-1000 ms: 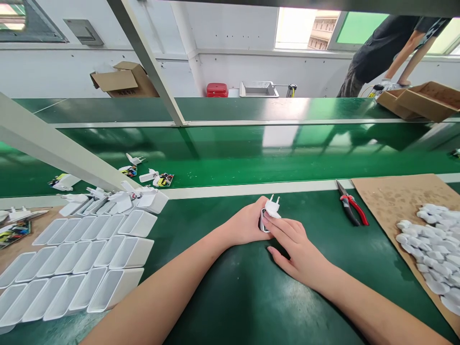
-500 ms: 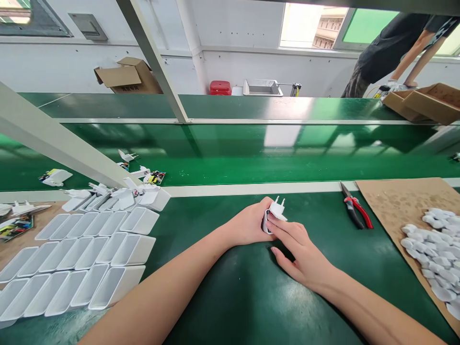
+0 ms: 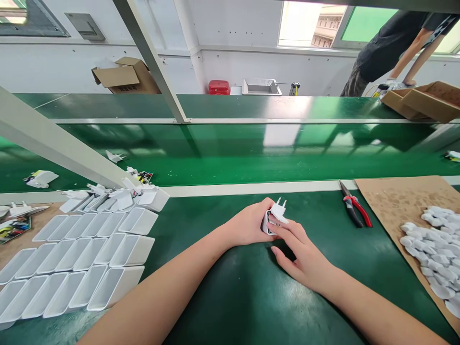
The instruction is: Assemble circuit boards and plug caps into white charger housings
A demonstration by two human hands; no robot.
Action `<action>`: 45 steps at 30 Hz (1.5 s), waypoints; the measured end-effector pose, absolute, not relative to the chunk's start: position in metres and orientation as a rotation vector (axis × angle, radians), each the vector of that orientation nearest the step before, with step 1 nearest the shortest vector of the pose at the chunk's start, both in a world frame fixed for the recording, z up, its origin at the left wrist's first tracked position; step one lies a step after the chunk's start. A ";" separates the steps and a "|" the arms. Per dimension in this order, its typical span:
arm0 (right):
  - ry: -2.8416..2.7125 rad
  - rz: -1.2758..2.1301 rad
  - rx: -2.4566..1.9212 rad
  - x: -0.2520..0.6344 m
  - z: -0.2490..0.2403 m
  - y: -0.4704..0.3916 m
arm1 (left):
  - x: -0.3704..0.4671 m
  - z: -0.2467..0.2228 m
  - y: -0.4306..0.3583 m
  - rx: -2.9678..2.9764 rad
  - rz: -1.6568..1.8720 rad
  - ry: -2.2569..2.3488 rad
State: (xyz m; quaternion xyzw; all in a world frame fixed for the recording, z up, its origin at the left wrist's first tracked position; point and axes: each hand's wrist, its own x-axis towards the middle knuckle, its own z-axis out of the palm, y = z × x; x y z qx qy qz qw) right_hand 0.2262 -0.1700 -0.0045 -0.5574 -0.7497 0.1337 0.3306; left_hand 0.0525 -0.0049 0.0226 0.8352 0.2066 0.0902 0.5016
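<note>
Near the middle of the green table, my left hand [image 3: 251, 223] is wrapped round a small white housing [image 3: 266, 222] with an open end. A white plug piece [image 3: 279, 211] with two pins sits at its upper right side, pins pointing up. My right hand [image 3: 300, 249] touches the plug piece and the housing with its fingertips, its thumb held apart below. The inside of the housing is mostly hidden by the fingers.
Rows of open white cases [image 3: 118, 287] stand at left, with plug pieces on the back row. Red-and-black pliers [image 3: 355, 205] lie at right beside cardboard [image 3: 395, 201] bearing many white pieces [image 3: 440, 249]. Beyond runs a green belt [image 3: 223, 153]. A person [image 3: 381, 48] stands at the back right.
The loose parts on the green belt have shifted left, and another part has come in at the right edge. My hands have hardly moved around the housing.
</note>
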 end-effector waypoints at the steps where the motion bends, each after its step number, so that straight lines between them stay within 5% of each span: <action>1: -1.956 0.356 -1.459 0.226 -0.004 -0.170 | 0.053 0.023 -0.005 2.021 0.214 0.499; 45: -1.905 0.372 -1.368 0.227 -0.001 -0.170 | 0.050 0.014 -0.005 1.912 0.231 0.518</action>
